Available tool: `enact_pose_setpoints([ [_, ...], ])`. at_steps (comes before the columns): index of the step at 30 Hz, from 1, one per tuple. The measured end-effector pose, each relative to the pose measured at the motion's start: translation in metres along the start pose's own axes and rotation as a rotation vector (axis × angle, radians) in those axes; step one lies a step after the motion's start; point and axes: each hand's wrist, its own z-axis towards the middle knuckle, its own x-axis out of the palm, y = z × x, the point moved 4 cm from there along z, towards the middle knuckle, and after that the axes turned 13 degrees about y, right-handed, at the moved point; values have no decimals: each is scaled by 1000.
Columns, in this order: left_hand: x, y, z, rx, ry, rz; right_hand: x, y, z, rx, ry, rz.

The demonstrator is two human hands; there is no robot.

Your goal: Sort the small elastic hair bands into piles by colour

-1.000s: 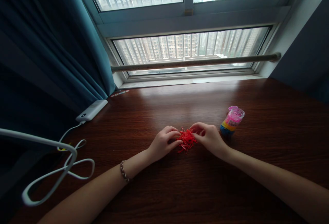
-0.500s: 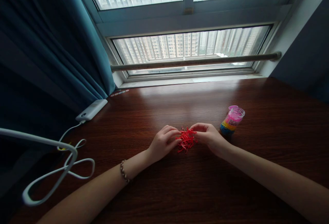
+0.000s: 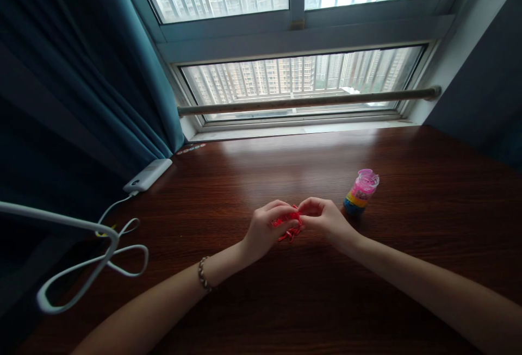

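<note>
A small bunch of red rubber bands, thin and tangled, sits between my hands near the middle of the table. My left hand is closed over the bunch from the left, its fingers and thumb covering much of it. From the right, the thumb and forefinger of my right hand pinch at the bunch's edge; the exact strand between them is too small to make out. Beyond my right hand stands a clear plastic jar with pink, yellow and blue layers and an open pink lid.
The dark wooden tabletop reaches a window with a metal rail. At left are a white power bank, a white cable and a blue curtain. A thick white arm or tube crosses the left edge.
My left hand has moved right and closed over the red rubber bands, hiding more of them. My right fingertips have come nearer to the left hand. The view has shifted slightly.
</note>
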Motion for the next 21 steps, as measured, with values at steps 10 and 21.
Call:
enact_pose_setpoints([
  [10,5,12,2,-206,-49,-372,-9,-4,0,19,-10,101],
  [21,9,30,6,-300,-51,-519,-16,-13,5,43,-30,209],
])
